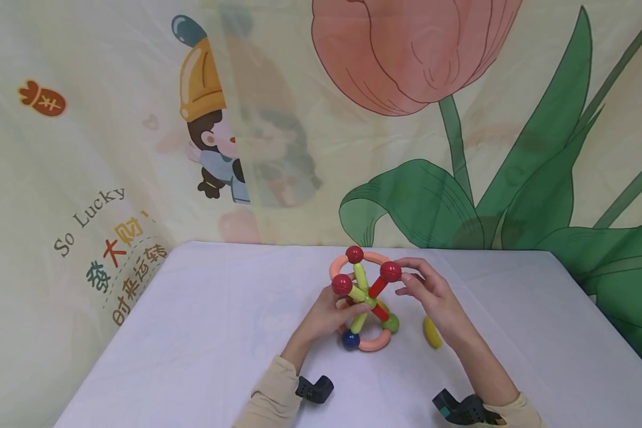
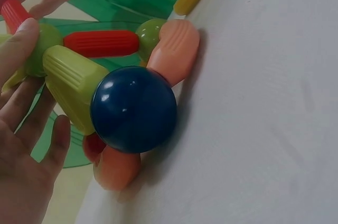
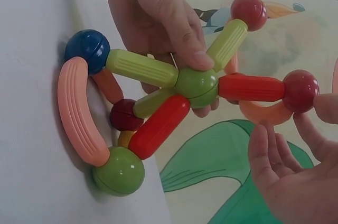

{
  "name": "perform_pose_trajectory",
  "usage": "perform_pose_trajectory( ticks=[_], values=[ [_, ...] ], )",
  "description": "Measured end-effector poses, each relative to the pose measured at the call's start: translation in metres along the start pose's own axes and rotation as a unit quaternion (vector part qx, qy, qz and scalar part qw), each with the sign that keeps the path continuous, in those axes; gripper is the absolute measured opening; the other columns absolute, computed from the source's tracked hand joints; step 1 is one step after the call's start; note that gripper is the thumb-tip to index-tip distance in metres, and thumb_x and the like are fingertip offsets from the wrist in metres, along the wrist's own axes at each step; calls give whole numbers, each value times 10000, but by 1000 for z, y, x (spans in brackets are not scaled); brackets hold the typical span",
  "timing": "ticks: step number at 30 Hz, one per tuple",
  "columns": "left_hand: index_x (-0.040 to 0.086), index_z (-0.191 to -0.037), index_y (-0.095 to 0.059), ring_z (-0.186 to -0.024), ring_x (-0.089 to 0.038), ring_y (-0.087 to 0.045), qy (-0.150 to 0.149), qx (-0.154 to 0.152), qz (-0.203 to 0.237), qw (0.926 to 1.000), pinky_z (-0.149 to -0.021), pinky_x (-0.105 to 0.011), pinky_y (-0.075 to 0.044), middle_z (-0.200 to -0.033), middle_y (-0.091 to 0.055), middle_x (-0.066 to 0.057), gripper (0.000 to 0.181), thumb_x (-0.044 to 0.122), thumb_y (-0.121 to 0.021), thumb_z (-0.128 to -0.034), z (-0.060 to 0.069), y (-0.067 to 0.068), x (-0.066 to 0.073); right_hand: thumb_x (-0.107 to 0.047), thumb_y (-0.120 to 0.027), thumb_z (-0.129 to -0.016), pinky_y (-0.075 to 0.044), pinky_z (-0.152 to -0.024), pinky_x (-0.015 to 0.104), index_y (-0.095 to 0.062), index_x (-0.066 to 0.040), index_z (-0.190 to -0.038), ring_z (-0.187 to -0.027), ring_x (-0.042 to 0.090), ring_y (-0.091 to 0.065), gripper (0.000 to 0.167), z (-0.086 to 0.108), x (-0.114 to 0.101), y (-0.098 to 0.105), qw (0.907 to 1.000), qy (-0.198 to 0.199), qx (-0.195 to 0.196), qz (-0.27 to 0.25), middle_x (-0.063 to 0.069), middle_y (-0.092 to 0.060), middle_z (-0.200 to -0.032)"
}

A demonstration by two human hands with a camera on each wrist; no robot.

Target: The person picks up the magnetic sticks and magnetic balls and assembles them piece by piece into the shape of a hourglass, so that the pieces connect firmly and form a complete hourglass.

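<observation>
A ball-and-rod construction [image 1: 359,294] of coloured balls joined by straight and curved rods stands on the white table. My left hand [image 1: 329,312] holds it at the central green ball [image 3: 197,86], the thumb lying on that ball. Yellow-green and red rods spread out from this hub. Below, a blue ball [image 2: 134,109] and another green ball [image 3: 119,171] are joined by a curved salmon rod [image 3: 80,112]. At the end of a red rod [image 3: 251,87], my right hand [image 1: 433,297] pinches a red ball [image 1: 390,271] with its fingertips.
A loose yellow rod [image 1: 431,333] lies on the table [image 1: 219,333] beside my right hand. Behind the table hangs a cloth [image 1: 283,89] printed with a flower and a cartoon figure. Dark wrist devices [image 1: 314,389] sit on both arms.
</observation>
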State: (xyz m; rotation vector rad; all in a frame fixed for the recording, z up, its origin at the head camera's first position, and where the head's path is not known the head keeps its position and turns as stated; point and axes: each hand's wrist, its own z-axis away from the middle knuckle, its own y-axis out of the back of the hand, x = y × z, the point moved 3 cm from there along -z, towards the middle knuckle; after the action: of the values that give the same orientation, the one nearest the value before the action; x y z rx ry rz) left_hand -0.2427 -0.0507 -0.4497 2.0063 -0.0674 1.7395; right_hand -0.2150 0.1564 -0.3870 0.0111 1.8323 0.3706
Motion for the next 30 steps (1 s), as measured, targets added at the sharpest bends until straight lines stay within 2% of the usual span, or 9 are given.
perform_pose_trajectory(
  ticks=[5,10,14,17,21,24,26,30],
  values=[
    [270,-1385,-440,-1202,-172,-520,-43,48,42,10000,-1013,-551,-373,-1218,-612,47,630,355,-714,-824,-1,-1,1,-201,-500,-977,-522,-825,209,-401,-73,-1329,-1051,54,-572,387,0,3,2,10000,27,-3,33,86,-446,-1294],
    [259,-1382,-441,-1206,-175,-523,-96,-88,26,9999,-1015,-548,-378,-1223,-609,44,621,366,-706,-830,0,0,3,-183,-497,-977,-530,-817,230,-401,-85,-1345,-1041,55,-584,393,0,2,4,9998,148,-49,100,91,-462,-1293],
    [214,-1366,-476,-1255,-193,-501,-294,-276,54,9992,-1032,-547,-370,-1250,-614,29,562,333,-682,-857,0,4,1,-143,-520,-963,-533,-818,242,-416,-98,-1347,-1045,65,-588,400,0,-2,1,9991,352,-92,234,107,-481,-1297],
    [181,-1331,-515,-1259,-189,-502,-412,-292,99,9987,-1042,-526,-368,-1236,-629,14,507,266,-685,-861,0,7,1,-134,-541,-953,-527,-825,228,-401,-97,-1359,-1044,52,-583,431,1,-4,0,9983,431,-97,385,110,-476,-1310],
    [158,-1308,-512,-1230,-196,-518,-240,-163,207,9994,-1037,-503,-372,-1171,-653,-23,518,201,-717,-835,3,8,8,-133,-539,-954,-524,-821,217,-355,-97,-1383,-1060,95,-586,468,0,-3,4,9970,422,-148,626,120,-474,-1306],
    [130,-1308,-489,-1208,-216,-532,-176,-37,208,9996,-1032,-501,-376,-1166,-652,-57,551,170,-735,-816,8,10,20,-144,-542,-953,-523,-817,224,-375,-100,-1361,-1089,210,-584,443,-1,4,10,9947,280,-413,894,129,-489,-1281],
    [116,-1313,-476,-1188,-221,-548,-200,51,161,9997,-1030,-496,-383,-1182,-645,-66,573,164,-743,-808,9,10,25,-171,-552,-950,-515,-822,228,-425,-108,-1322,-1099,270,-575,397,0,10,15,9898,124,-704,1230,125,-512,-1265],
    [127,-1295,-470,-1111,-208,-569,-214,263,82,9994,-989,-473,-417,-1167,-639,-59,578,170,-757,-795,7,6,19,-167,-544,-947,-498,-884,332,-512,-122,-1245,-1133,313,-554,303,2,24,24,9713,-199,-1417,1898,124,-559,-1239]
  ],
)
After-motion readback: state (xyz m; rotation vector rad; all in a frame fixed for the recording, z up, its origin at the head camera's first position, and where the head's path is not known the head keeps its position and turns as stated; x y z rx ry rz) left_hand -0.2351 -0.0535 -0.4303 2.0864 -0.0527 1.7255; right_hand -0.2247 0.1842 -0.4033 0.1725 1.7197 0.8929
